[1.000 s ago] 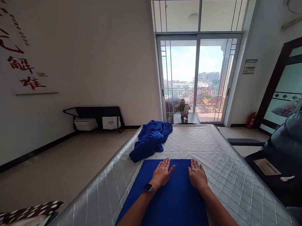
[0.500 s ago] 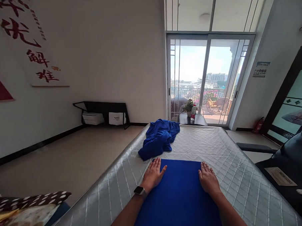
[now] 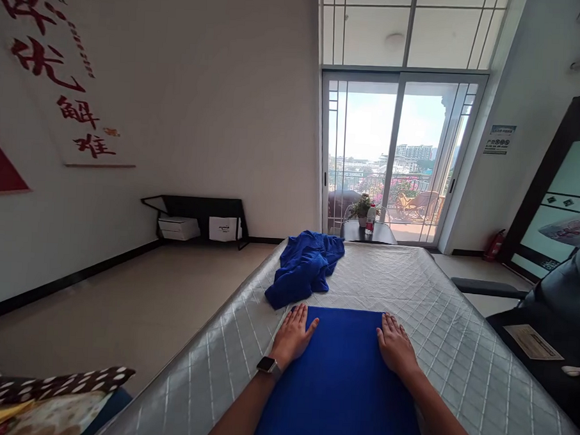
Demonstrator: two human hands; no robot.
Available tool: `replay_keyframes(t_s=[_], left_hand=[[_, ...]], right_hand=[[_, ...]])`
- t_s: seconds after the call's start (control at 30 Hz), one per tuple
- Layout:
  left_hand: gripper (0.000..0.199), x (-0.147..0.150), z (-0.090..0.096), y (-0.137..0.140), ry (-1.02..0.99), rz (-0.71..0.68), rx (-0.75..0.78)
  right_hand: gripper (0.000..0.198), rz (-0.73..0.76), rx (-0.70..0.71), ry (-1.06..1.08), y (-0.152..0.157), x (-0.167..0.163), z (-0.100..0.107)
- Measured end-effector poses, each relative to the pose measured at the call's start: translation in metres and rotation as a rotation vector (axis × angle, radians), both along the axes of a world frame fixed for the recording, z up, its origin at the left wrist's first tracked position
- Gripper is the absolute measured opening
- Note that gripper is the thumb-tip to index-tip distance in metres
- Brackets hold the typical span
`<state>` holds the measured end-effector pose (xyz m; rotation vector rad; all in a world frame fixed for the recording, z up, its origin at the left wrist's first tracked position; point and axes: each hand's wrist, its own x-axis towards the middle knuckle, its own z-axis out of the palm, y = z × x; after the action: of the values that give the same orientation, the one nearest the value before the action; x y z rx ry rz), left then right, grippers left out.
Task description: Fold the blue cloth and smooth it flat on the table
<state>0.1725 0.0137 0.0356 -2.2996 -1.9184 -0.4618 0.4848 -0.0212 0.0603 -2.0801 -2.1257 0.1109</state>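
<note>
A smooth blue cloth (image 3: 340, 380) lies flat in a rectangle on the silver quilted cover (image 3: 217, 349) in front of me. At its far left corner my left hand (image 3: 292, 336) rests palm down, fingers stretched out, thumb on the fabric; a watch (image 3: 267, 365) is on that wrist. My right hand (image 3: 397, 344) lies flat on the far right corner, fingers extended. Neither hand grips anything. Beyond them, to the left, a second blue cloth (image 3: 307, 263) sits in a crumpled heap. A small whitish bit shows at the flat cloth's near edge.
A small black table (image 3: 351, 231) with a bottle (image 3: 370, 221) and a potted plant (image 3: 362, 206) stands past the far edge. On the right is a black chair (image 3: 555, 319) with a paper on it. Patterned fabric (image 3: 61, 393) lies at lower left.
My right hand has shifted slightly left along with the flat cloth's right edge, partly as the view turns. Both hands stay flat. The whitish bit at the near edge has come into view.
</note>
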Motion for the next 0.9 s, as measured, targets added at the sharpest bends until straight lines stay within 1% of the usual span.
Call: replay_keyframes(t_s=[0.1, 0.2, 0.3, 0.33, 0.4, 0.47, 0.57, 0.63, 0.67, 0.7, 0.77, 0.83, 0.9], left_hand=[[0.077, 0.000, 0.001, -0.001, 0.007, -0.005, -0.007], [0.078, 0.001, 0.004, 0.000, 0.017, 0.024, -0.047], [0.076, 0.019, 0.013, -0.001, 0.011, 0.046, -0.011], [0.074, 0.031, 0.016, -0.002, 0.003, 0.029, 0.004], [0.073, 0.066, 0.021, -0.007, -0.022, -0.057, 0.000], [0.071, 0.111, 0.024, -0.014, -0.052, -0.197, -0.048], [0.067, 0.173, 0.023, -0.020, -0.104, -0.394, -0.059], [0.065, 0.198, 0.019, -0.020, -0.127, -0.444, -0.064], [0.065, 0.203, 0.017, -0.020, -0.132, -0.445, -0.071], [0.066, 0.203, 0.016, -0.019, -0.131, -0.436, -0.079], [0.068, 0.190, 0.014, -0.017, -0.120, -0.401, -0.095], [0.071, 0.165, 0.015, -0.016, -0.100, -0.348, -0.111], [0.073, 0.132, 0.016, -0.015, -0.079, -0.279, -0.125]], right_hand=[[0.065, -0.011, -0.014, 0.011, -0.001, 0.000, -0.001], [0.065, -0.013, -0.010, 0.024, -0.002, 0.001, -0.003], [0.065, -0.015, -0.005, 0.042, -0.003, 0.001, -0.003], [0.065, -0.013, -0.003, 0.048, -0.003, 0.001, -0.002], [0.066, -0.013, 0.002, 0.056, -0.003, 0.001, -0.002], [0.065, -0.014, 0.008, 0.045, -0.003, 0.001, -0.003], [0.062, 0.011, 0.005, -0.019, -0.002, 0.003, -0.006], [0.062, 0.030, 0.001, -0.060, -0.001, 0.004, -0.008], [0.062, 0.031, 0.002, -0.069, -0.001, 0.005, -0.008], [0.061, 0.028, 0.004, -0.068, 0.000, 0.005, -0.009], [0.061, 0.018, 0.013, -0.043, 0.000, 0.005, -0.008], [0.064, 0.006, 0.023, -0.016, 0.001, 0.004, -0.008], [0.066, -0.001, 0.028, 0.000, 0.001, 0.003, -0.007]])
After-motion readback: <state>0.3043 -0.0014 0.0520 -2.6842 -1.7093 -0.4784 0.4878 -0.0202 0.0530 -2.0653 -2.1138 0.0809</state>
